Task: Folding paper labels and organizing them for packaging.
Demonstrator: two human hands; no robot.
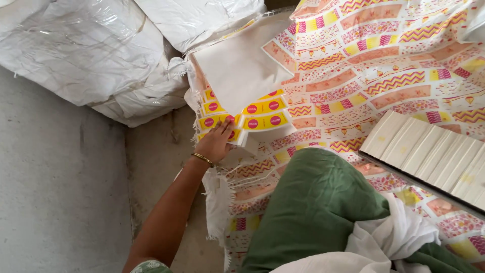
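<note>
On the patterned floor cloth, left hand flat, grip wide on fanned yellow printed sheets; white folded row already lined up, right hand unseen.

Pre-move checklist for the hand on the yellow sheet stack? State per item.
1. Left hand on the stack of yellow sheets: ok, its fingers lie flat on the stack's near corner.
2. Grip closed on a sheet: not ok, the fingers are spread, nothing pinched.
3. Top of the stack free: not ok, a white sheet covers its far part.
4. Right hand in view: cannot tell, it is out of the picture.
5. Stack squared: not ok, the sheets are fanned at the near edge.
6. Row of white folded pieces apart from the hand: ok, it lies well off on the patterned cloth.
</note>
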